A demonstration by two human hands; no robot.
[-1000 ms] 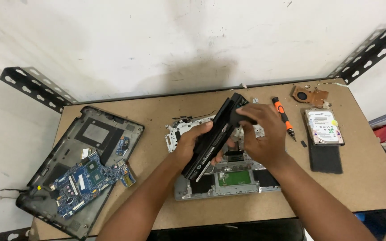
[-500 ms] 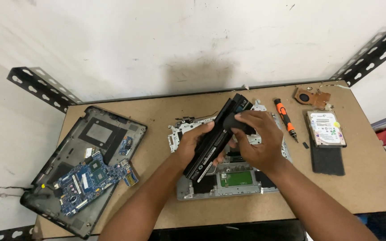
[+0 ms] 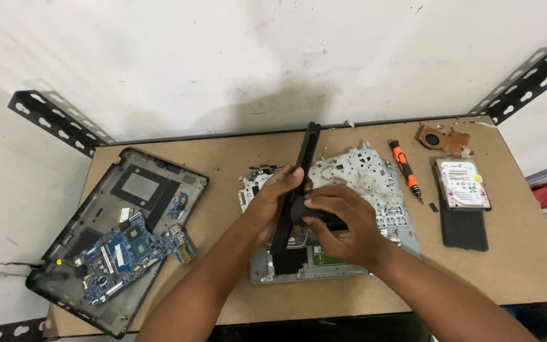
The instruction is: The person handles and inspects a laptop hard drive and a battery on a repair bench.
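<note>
One battery (image 3: 297, 183) at centre, held on edge by two hands: left hand (image 3: 273, 202), right hand (image 3: 343, 225). One palmrest (image 3: 381, 183) beneath. One case (image 3: 96, 221) and one board (image 3: 125, 250) at 9 o'clock. At 2 o'clock (right end of bench): one screwdriver (image 3: 405, 170), one fan (image 3: 441, 139), one drive (image 3: 463, 183), one pad (image 3: 465, 229).

1 head-worn view, looking steeply down from above the near edge of the table (image 3: 489, 278), facing the wall (image 3: 223, 57), moderately close.
</note>
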